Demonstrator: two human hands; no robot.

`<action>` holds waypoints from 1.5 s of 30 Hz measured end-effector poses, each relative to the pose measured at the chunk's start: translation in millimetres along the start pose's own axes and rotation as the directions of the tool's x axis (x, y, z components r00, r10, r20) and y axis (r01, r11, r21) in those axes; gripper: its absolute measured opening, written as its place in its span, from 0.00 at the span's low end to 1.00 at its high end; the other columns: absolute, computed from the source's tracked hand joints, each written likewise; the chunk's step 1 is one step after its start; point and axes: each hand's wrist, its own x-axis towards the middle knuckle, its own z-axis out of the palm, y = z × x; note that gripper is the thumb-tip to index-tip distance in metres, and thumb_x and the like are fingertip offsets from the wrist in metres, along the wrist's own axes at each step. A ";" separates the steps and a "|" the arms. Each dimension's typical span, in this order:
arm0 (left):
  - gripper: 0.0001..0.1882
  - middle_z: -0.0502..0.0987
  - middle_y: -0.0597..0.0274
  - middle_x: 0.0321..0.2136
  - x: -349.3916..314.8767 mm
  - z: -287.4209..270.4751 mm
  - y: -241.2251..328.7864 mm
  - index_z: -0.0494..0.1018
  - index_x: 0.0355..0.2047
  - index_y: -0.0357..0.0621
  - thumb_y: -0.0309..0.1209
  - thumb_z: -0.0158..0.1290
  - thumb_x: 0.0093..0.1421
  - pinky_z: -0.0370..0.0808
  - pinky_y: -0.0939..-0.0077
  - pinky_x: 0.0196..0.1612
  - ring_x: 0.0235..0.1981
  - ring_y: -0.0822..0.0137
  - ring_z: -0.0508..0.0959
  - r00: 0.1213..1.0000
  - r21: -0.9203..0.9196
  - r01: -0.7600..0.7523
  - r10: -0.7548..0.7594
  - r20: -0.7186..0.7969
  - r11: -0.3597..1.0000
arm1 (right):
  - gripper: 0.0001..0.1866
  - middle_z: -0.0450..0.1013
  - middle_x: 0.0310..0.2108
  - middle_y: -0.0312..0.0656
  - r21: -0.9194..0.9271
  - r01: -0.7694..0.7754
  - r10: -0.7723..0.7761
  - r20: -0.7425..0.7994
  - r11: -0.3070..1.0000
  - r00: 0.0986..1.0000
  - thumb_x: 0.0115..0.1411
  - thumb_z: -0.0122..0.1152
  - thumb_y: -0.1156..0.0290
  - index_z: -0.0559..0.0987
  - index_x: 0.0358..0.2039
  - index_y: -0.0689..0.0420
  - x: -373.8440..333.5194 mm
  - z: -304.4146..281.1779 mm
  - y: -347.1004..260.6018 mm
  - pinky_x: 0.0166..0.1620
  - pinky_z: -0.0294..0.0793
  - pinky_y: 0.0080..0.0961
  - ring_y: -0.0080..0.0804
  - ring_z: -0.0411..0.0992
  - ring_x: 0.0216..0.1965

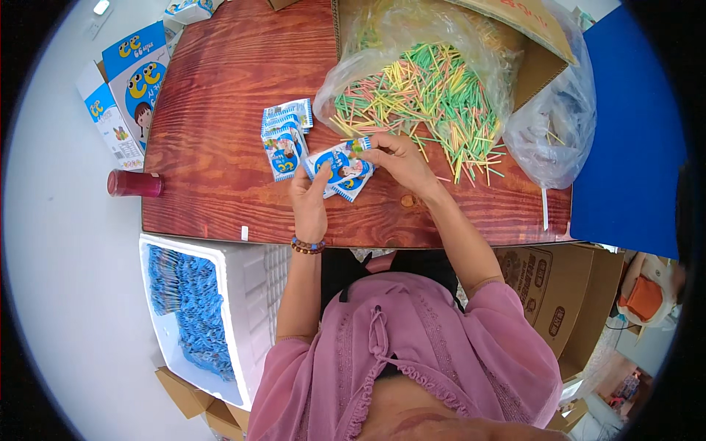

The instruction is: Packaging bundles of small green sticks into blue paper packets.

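Over the near part of the wooden table, my left hand [309,192] holds a small blue-and-white printed packet [329,163] with the thumb on its face. My right hand [397,160] pinches the same packet at its right end. Beneath it, partly hidden, lie more packets [351,188] of the same kind. Just left of my hands is an overlapping pile of such packets [282,151]. Beyond my right hand, thin pink, yellow and green sticks [441,95] spill from a clear plastic bag [340,79] onto the table.
The red-brown table [213,95] bears an open cardboard box [544,70] at the back right. A red-lidded jar [135,184] and a blue printed carton [136,84] stand at left. Below left, a white foam box [250,309] holds many blue packets [190,301]. A brown carton [581,294] sits lower right.
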 end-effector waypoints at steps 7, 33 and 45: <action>0.06 0.81 0.62 0.36 -1.2 -11.6 -15.3 0.78 0.39 0.37 0.21 0.53 0.62 0.76 0.79 0.40 0.35 0.76 0.79 0.995 0.027 0.082 -0.084 0.060 0.996 | 0.05 0.72 0.27 0.29 0.132 0.041 -0.035 -0.044 0.990 0.998 0.60 0.61 0.73 0.80 0.33 0.62 -7.5 2.2 -2.4 0.34 0.67 0.16 0.13 0.67 0.30; 0.11 0.80 0.59 0.40 -5.8 -0.8 -16.9 0.77 0.40 0.36 0.31 0.51 0.66 0.76 0.70 0.45 0.40 0.69 0.80 0.956 -0.363 0.286 -0.290 0.045 0.887 | 0.20 0.63 0.59 0.39 -0.179 0.348 -0.301 0.243 0.920 0.922 0.52 0.68 0.72 0.79 0.46 0.54 -13.2 -5.0 -10.2 0.63 0.57 0.35 0.37 0.58 0.63; 0.12 0.81 0.62 0.37 -8.2 -13.3 -20.7 0.77 0.37 0.39 0.35 0.51 0.67 0.75 0.76 0.37 0.37 0.73 0.80 0.979 -0.271 0.181 -0.198 -0.037 0.945 | 0.12 0.73 0.49 0.39 0.014 0.134 -0.133 0.230 0.991 0.964 0.56 0.62 0.75 0.82 0.42 0.55 20.3 -27.2 1.7 0.58 0.66 0.33 0.36 0.68 0.56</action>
